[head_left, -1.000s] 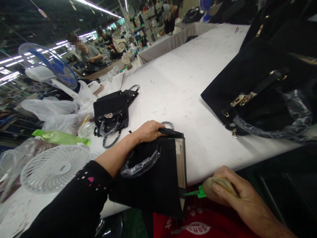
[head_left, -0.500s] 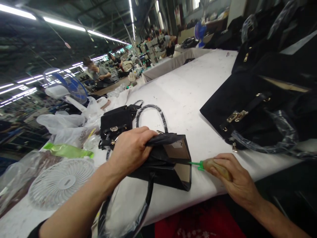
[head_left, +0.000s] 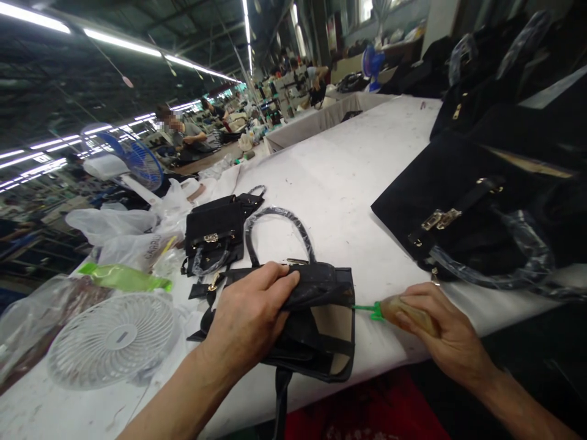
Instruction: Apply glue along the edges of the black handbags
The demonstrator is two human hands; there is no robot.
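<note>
A black handbag [head_left: 316, 284] lies on the white-covered table, its tan inner panels [head_left: 332, 324] showing at the right end. My left hand [head_left: 250, 308] is closed on the bag's upper edge. One handle, wrapped in clear plastic, arches up behind the bag; the other hangs over the near table edge. In my right hand [head_left: 440, 327] is a squeeze glue bottle [head_left: 410, 315] with a yellowish body and a green nozzle. The nozzle tip points left and meets the bag's right edge; whether it touches is too fine to tell.
A smaller black bag [head_left: 213, 229] lies behind my left hand. Large black bags [head_left: 440, 183] are piled at the right. A white round fan cover [head_left: 114, 339], a green packet [head_left: 126, 278] and plastic bags [head_left: 123, 229] fill the left. People work farther back near a blue fan [head_left: 372, 64].
The handbag has tipped, its opening turned more toward me, and its near handle has dropped over the edge. My left hand has moved slightly down with it; the bottle stays at the bag's right edge.
</note>
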